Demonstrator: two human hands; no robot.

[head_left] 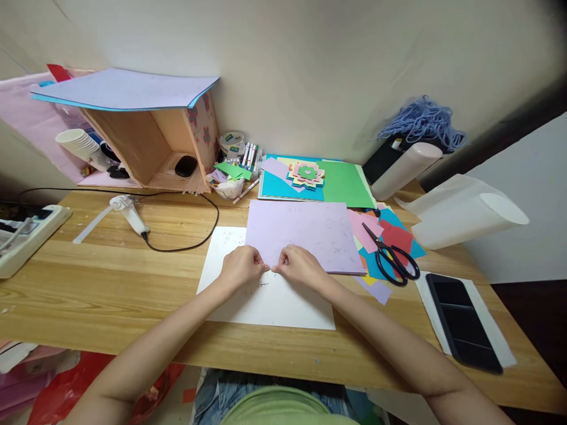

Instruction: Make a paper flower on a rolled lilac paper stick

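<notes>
Both of my hands meet at the near edge of a purple sheet of paper (pixel 301 227), which partly overlaps a white sheet (pixel 274 313) with faint marks. My left hand (pixel 243 264) is closed in a pinch at that edge, thumb and forefinger together. Mirroring it, my right hand (pixel 299 264) pinches the edge just to the right, its fingertips almost touching the left ones. The hands hide part of the edge and the purple sheet's near left corner. Black-handled scissors (pixel 392 260) lie to the right on coloured paper scraps (pixel 401 236).
At the back left stands an open box (pixel 155 141) with a purple roof. A glue gun (pixel 128 215) and its cord lie left. A layered paper flower (pixel 306 173) rests on coloured sheets behind. White rolls (pixel 465 212) and a phone (pixel 463 321) are right.
</notes>
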